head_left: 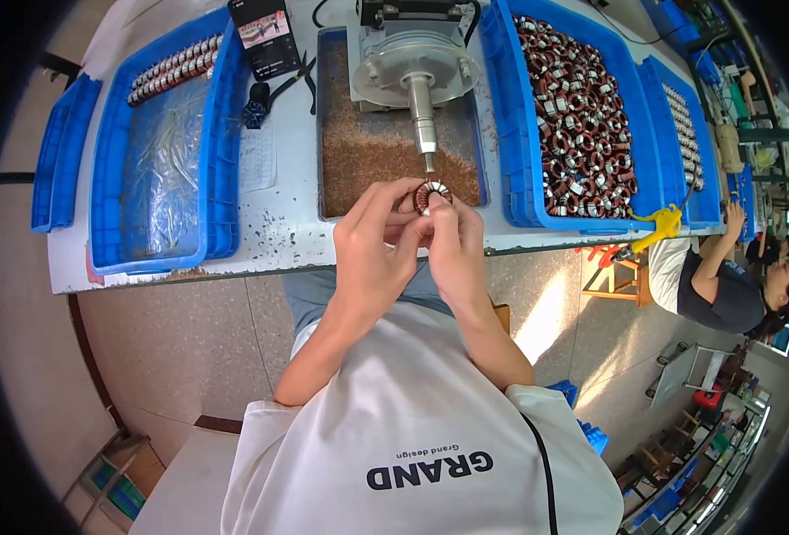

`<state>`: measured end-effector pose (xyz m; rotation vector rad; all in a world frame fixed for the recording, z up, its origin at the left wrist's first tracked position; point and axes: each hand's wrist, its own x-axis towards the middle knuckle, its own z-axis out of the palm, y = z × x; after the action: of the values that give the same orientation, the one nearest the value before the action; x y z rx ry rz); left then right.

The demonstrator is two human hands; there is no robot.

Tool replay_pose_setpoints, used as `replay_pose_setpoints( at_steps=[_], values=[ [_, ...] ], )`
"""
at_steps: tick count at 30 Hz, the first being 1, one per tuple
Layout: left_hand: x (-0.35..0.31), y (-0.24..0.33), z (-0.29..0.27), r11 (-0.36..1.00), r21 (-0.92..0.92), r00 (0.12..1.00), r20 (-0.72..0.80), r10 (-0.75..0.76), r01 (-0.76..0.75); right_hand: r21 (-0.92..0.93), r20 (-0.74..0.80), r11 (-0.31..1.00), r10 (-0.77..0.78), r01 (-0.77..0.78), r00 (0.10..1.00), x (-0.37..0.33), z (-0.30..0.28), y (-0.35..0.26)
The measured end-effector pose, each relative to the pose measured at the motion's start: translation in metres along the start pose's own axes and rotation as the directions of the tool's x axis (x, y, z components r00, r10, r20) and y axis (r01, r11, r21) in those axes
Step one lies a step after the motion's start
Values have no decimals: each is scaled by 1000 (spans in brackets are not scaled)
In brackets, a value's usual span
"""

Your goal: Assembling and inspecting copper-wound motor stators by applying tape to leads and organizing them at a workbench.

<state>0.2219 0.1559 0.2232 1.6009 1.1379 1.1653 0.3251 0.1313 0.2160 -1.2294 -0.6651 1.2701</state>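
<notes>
A copper-wound toroidal coil (432,197), ring-shaped with red-brown wire and white patches, is pinched between both my hands. My left hand (375,236) grips its left side with bent fingers. On its near right side press the thumb and fingers of my right hand (457,239). Just beyond the coil points the metal spindle tip (428,160) of a motor-driven machine (417,67); whether they touch I cannot tell. Beneath the spindle lies a shallow tray (341,208) strewn with brown shavings.
A deep blue bin (521,201) heaped with similar coils stands on the right. At left, another blue bin (100,201) holds plastic film and rows of coils. A phone (265,40), pliers (301,82) and a dark watch (256,105) lie between. Another person (724,285) sits far right.
</notes>
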Motion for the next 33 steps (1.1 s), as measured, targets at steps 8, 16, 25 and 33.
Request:
replay_pose_setpoints(
  at_steps=[8, 16, 25, 33],
  values=[
    [-2, -4, 4, 999, -45, 998, -55, 20, -23, -49, -63, 999, -15, 12, 998, 0, 0, -1],
    [-4, -6, 5, 999, -18, 997, -77, 27, -29, -24, -76, 999, -23, 21, 997, 4, 3, 1],
    [-2, -6, 7, 996, 29, 993, -89, 82, -80, 8, -74, 1000, -19, 20, 997, 6, 6, -2],
    [3, -9, 7, 995, 40, 987, -128, 100, -96, 26, -105, 998, -51, 54, 993, 10, 10, 5]
  ],
)
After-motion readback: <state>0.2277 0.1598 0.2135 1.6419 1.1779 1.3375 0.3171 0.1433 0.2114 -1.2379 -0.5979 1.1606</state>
